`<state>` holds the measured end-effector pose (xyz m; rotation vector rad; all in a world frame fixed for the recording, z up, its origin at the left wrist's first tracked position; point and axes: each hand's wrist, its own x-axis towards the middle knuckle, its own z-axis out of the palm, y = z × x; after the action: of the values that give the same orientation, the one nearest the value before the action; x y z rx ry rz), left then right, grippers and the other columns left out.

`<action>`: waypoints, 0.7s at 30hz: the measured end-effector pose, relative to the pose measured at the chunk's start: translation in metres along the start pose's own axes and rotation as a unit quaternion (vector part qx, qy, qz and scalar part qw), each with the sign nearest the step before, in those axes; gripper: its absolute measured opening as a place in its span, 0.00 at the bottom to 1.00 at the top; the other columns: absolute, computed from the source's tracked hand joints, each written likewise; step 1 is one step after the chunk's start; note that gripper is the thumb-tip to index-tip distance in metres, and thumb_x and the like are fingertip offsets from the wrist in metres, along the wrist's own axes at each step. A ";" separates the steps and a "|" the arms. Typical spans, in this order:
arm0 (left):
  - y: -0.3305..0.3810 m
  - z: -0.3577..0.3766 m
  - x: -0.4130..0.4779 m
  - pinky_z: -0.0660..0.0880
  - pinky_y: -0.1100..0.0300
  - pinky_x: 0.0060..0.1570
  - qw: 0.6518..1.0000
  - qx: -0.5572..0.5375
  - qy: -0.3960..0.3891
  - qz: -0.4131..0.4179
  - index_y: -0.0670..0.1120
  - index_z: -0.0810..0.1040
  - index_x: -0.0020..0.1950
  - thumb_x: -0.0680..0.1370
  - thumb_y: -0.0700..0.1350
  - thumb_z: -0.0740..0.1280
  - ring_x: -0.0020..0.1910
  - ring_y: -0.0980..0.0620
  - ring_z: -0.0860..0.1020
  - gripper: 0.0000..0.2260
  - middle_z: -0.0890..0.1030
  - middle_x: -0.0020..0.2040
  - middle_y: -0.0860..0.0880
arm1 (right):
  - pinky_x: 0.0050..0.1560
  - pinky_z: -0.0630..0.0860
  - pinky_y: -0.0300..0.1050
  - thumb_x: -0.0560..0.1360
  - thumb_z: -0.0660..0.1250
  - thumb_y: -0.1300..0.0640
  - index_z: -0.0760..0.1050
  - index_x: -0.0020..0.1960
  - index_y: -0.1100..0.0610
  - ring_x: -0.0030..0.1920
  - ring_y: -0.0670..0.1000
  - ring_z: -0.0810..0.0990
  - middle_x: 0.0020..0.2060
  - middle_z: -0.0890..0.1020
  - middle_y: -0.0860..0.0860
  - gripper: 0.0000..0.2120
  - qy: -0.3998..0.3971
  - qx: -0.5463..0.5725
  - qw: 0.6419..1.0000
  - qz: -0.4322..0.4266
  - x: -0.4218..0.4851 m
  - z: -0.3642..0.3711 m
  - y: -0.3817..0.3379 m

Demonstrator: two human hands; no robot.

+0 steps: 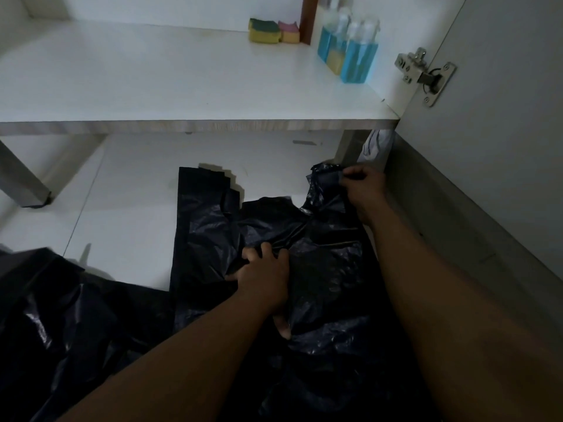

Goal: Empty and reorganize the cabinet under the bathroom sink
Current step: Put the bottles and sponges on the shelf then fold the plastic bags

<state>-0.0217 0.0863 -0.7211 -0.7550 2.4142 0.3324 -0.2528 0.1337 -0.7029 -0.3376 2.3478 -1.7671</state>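
A black plastic bag (210,229) lies spread flat on the white floor below the open cabinet. My left hand (265,275) presses down on the bag's middle, fingers bunched into the plastic. My right hand (364,185) pinches the bag's right handle at its far end, near the cabinet leg. The bag's left handle (202,181) lies flat and free. The white cabinet shelf (182,86) above holds two sponges (272,31) and several bottles of blue liquid (350,53) at the back right.
More black plastic (61,315) is heaped at the lower left. The cabinet door (502,117) stands open on the right, its metal hinge (425,74) sticking out. A grey metal leg (24,184) stands at left. A pale cloth (376,146) is tucked under the shelf's right end.
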 end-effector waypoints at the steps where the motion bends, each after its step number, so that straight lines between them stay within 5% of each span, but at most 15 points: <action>1: 0.001 0.000 0.000 0.67 0.23 0.56 1.000 -0.001 -0.001 -0.001 0.53 0.43 0.78 0.54 0.55 0.85 0.74 0.31 0.47 0.65 0.46 0.75 0.43 | 0.49 0.79 0.44 0.71 0.71 0.68 0.75 0.39 0.52 0.45 0.51 0.80 0.40 0.80 0.49 0.12 -0.005 0.010 1.000 -0.003 0.003 0.002 -0.001; 7: 0.001 -0.001 0.000 0.67 0.24 0.57 1.000 -0.005 0.000 -0.001 0.52 0.41 0.78 0.56 0.54 0.85 0.74 0.30 0.45 0.65 0.45 0.76 0.42 | 0.54 0.69 0.34 0.74 0.65 0.70 0.77 0.60 0.63 0.57 0.50 0.77 0.56 0.80 0.54 0.15 -0.090 -0.232 0.960 -0.127 0.013 0.008 -0.004; 12: 0.001 -0.002 0.001 0.66 0.24 0.59 1.000 0.003 -0.013 -0.006 0.52 0.39 0.79 0.56 0.55 0.85 0.74 0.31 0.44 0.67 0.43 0.76 0.42 | 0.54 0.76 0.49 0.74 0.64 0.63 0.78 0.50 0.52 0.53 0.53 0.77 0.53 0.78 0.52 0.09 -0.004 -0.286 0.940 -0.184 -0.001 0.000 -0.006; 14: 0.002 -0.002 0.001 0.66 0.24 0.59 1.000 0.000 -0.011 -0.005 0.52 0.40 0.79 0.56 0.55 0.85 0.74 0.31 0.45 0.67 0.43 0.76 0.42 | 0.49 0.75 0.48 0.73 0.65 0.59 0.77 0.47 0.51 0.49 0.54 0.78 0.49 0.79 0.52 0.05 -0.034 -0.341 0.927 -0.154 -0.009 -0.001 -0.001; 18: 0.001 -0.001 0.000 0.66 0.24 0.60 1.000 0.001 -0.010 -0.004 0.51 0.39 0.79 0.56 0.54 0.84 0.74 0.31 0.44 0.66 0.43 0.77 0.42 | 0.64 0.68 0.61 0.72 0.66 0.49 0.78 0.54 0.49 0.64 0.60 0.72 0.60 0.77 0.53 0.11 -0.100 -0.387 0.916 -0.034 -0.015 0.003 0.011; 21: 0.001 -0.001 0.001 0.65 0.23 0.59 1.000 -0.004 -0.014 -0.004 0.52 0.40 0.79 0.56 0.54 0.85 0.74 0.31 0.44 0.66 0.42 0.77 0.43 | 0.64 0.62 0.60 0.70 0.70 0.46 0.73 0.52 0.47 0.63 0.57 0.72 0.57 0.78 0.50 0.13 -0.042 -0.341 0.937 -0.068 -0.015 0.012 0.014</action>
<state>-0.0233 0.0867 -0.7205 -0.7584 2.3845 0.3465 -0.2367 0.1310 -0.7195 -0.6644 2.8550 -0.8858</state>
